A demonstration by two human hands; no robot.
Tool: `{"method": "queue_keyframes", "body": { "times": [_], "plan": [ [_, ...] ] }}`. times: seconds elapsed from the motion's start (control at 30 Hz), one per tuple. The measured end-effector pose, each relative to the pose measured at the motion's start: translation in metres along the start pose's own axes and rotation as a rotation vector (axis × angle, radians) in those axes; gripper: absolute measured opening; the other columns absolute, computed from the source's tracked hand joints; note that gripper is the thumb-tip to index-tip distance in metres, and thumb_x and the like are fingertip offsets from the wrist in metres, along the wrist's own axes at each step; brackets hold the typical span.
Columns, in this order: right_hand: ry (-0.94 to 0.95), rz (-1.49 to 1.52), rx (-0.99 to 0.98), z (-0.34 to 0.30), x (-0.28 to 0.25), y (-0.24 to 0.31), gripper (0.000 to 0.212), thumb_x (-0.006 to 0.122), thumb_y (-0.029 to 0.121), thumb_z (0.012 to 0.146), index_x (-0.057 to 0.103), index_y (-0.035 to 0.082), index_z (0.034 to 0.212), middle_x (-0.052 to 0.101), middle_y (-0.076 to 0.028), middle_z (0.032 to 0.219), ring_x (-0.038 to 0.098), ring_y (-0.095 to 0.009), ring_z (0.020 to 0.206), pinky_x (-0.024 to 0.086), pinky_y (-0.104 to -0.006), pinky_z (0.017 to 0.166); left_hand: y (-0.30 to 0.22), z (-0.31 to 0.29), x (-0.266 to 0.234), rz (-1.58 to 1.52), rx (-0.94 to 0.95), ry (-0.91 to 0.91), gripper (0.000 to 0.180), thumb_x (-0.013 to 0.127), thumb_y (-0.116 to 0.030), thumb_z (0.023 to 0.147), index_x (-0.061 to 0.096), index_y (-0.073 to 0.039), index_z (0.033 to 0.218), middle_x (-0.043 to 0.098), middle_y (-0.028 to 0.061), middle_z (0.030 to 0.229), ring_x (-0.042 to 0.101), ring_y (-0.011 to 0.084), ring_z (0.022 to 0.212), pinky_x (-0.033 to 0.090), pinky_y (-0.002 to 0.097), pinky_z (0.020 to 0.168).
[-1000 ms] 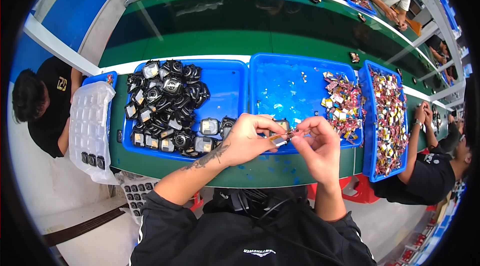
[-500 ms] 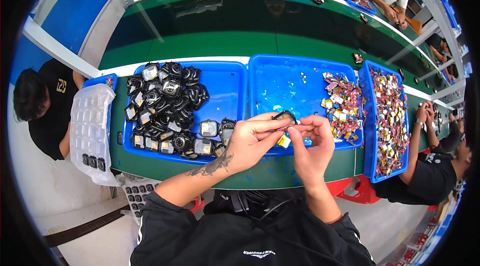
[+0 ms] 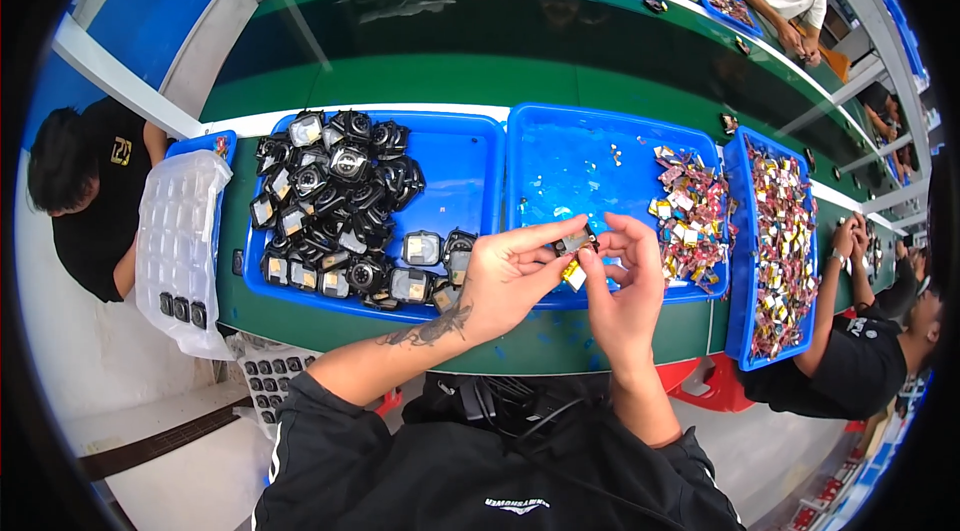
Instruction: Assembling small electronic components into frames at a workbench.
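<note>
Over the near edge of the middle blue tray [image 3: 540,136], both my hands hold a small dark watch case [image 3: 577,243]. My left hand [image 3: 515,271] pinches it from the left between thumb and fingers. From the other side, the thumb and fingers of my right hand [image 3: 628,291] close on it, partly hiding it. A small yellow-and-white part [image 3: 574,276] hangs just below the case; whether it is still attached is too small to tell. Black watch cases [image 3: 345,166] are heaped in the left blue tray [image 3: 470,146], and pink, yellow and white small parts [image 3: 690,216] lie in the middle one.
A narrow blue tray [image 3: 745,331] on the right is full of similar small parts. Translucent plastic trays [image 3: 180,221] stand at the left. Beyond the trays runs a green conveyor belt [image 3: 450,76] with scattered pieces. Other people sit at both sides and across.
The held watch case has turned slightly between my fingers, and the yellow-and-white part now shows more. Pieces on the belt appear farther right. Across the belt, a co-worker's hand has left a piece.
</note>
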State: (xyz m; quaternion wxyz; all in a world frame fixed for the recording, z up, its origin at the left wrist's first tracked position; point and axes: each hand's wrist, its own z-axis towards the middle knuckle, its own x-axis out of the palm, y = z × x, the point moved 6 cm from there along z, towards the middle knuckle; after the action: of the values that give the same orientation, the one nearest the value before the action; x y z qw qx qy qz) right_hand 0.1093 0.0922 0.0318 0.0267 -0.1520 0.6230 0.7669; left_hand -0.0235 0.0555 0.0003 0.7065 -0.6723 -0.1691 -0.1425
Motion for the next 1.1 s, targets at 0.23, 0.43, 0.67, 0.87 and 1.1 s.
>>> {"method": "queue_keyframes", "body": {
  "times": [0.23, 0.43, 0.67, 0.87, 1.1],
  "plan": [
    [0.247, -0.009, -0.053, 0.038, 0.006, 0.003, 0.041, 0.065, -0.005, 0.084, 0.052, 0.002, 0.121, 0.058, -0.005, 0.089, 0.060, -0.011, 0.082, 0.053, -0.0259, 0.072, -0.027, 0.006, -0.010, 0.130, 0.001, -0.062, 0.073, 0.061, 0.006, 0.086, 0.028, -0.009, 0.150, 0.056, 0.0167, 0.128, 0.063, 0.0136, 0.099, 0.052, 0.0246, 0.080],
    [0.149, -0.402, -0.068, 0.211, 0.008, -0.033, 0.040, 0.070, 0.005, 0.077, 0.058, 0.002, 0.115, 0.071, -0.016, 0.084, 0.070, -0.028, 0.083, 0.053, -0.0350, 0.074, -0.074, -0.030, -0.067, 1.788, 0.083, 0.078, 0.044, 0.073, -0.018, 0.077, 0.061, -0.004, 0.118, 0.059, 0.0124, 0.118, 0.050, 0.0307, 0.111, 0.043, 0.0412, 0.094],
    [-0.020, -0.780, -0.073, 0.249, 0.003, -0.083, 0.038, 0.081, 0.015, 0.068, 0.066, 0.004, 0.101, 0.069, -0.018, 0.095, 0.066, -0.033, 0.095, 0.053, -0.0417, 0.083, -0.082, -0.025, -0.069, 1.696, 0.177, -0.057, 0.019, 0.073, -0.010, 0.079, 0.061, -0.004, 0.092, 0.064, 0.0126, 0.084, 0.063, 0.0302, 0.088, 0.048, 0.0394, 0.085],
    [0.656, 0.303, 0.056, 0.095, 0.052, 0.001, 0.024, 0.064, 0.024, 0.093, 0.065, 0.002, 0.102, 0.066, -0.004, 0.083, 0.064, -0.011, 0.074, 0.053, -0.0287, 0.065, -0.066, 0.010, -0.047, 0.538, -0.065, -0.250, 0.017, 0.068, -0.007, 0.089, 0.070, 0.000, 0.104, 0.062, 0.0037, 0.091, 0.058, 0.0075, 0.065, 0.046, 0.0192, 0.050],
    [0.131, 0.727, 0.270, 0.025, 0.017, -0.019, 0.017, 0.063, 0.004, 0.092, 0.057, -0.005, 0.104, 0.066, -0.010, 0.089, 0.067, -0.013, 0.077, 0.058, -0.0249, 0.069, -0.019, 0.025, 0.004, -0.022, -0.039, -0.129, 0.025, 0.062, -0.004, 0.092, 0.062, 0.002, 0.117, 0.063, 0.0070, 0.103, 0.058, 0.0073, 0.074, 0.048, 0.0206, 0.062]
  ]
}}
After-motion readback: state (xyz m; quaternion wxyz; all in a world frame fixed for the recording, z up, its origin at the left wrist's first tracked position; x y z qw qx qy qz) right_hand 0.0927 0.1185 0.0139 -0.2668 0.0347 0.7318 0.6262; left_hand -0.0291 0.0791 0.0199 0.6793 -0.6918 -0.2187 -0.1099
